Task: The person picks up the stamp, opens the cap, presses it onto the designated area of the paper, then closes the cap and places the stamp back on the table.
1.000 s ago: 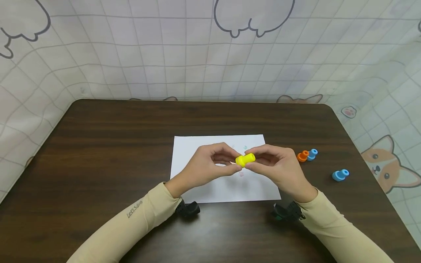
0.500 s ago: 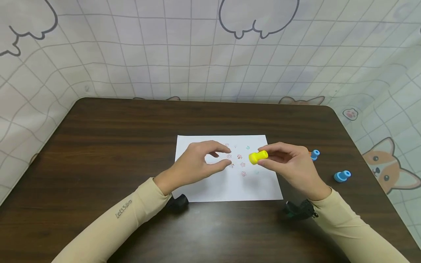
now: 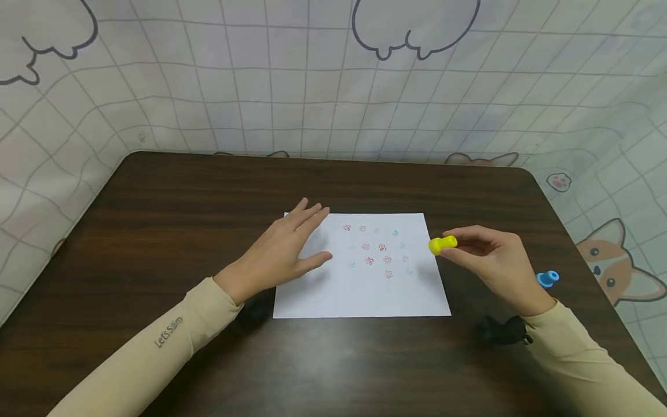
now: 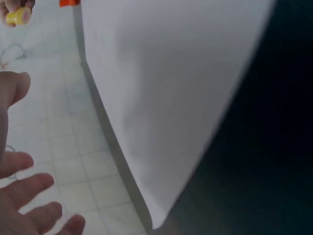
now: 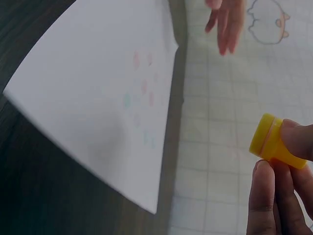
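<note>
Now the right hand [image 3: 495, 260] pinches a yellow stamp [image 3: 442, 244] between thumb and fingertips, held above the tabletop [image 3: 182, 197] just off the right edge of the paper [image 3: 365, 289]. Its long axis lies roughly level, the round end pointing left toward the sheet. Meanwhile the left hand [image 3: 283, 255] is spread flat, fingers straight, resting on the paper's left part beside the small printed marks [image 3: 377, 252].
</note>
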`<state>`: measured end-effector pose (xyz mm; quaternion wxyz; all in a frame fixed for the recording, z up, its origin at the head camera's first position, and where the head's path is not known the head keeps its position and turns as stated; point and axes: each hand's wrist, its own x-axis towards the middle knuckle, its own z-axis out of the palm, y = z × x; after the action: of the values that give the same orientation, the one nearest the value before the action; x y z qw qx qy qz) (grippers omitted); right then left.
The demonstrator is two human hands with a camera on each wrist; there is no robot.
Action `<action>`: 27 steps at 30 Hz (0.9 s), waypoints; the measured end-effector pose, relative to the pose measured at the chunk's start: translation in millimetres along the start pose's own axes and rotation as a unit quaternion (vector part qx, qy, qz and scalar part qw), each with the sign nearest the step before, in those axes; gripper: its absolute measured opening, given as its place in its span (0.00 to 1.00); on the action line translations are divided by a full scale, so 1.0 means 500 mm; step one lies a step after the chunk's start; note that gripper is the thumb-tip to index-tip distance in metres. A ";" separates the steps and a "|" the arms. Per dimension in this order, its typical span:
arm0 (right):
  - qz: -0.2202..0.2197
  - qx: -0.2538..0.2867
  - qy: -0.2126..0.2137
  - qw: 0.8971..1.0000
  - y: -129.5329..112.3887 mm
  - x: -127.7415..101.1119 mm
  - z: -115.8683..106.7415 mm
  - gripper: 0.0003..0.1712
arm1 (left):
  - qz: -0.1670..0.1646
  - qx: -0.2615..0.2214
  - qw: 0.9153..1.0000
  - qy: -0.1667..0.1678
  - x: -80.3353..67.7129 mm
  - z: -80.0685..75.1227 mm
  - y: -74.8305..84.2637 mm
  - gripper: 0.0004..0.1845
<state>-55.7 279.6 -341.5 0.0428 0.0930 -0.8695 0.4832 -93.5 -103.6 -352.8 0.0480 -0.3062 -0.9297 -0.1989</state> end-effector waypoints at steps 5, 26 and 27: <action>0.008 -0.062 0.015 0.998 0.031 -0.003 -0.016 0.18 | -0.058 0.027 0.997 -0.043 -0.011 0.002 -0.023 0.53; 0.004 -0.168 0.022 0.985 0.112 -0.049 -0.078 0.18 | -0.131 0.077 0.971 -0.186 -0.041 0.011 -0.042 0.68; 0.007 -0.184 0.022 0.983 0.114 -0.051 -0.081 0.18 | -0.130 0.078 0.970 -0.188 -0.041 0.011 -0.042 0.67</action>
<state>-42.9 346.6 -371.5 0.0750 0.0670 -0.9430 0.3171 -89.4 -128.0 -369.4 -0.1306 -0.2096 -0.9666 -0.0686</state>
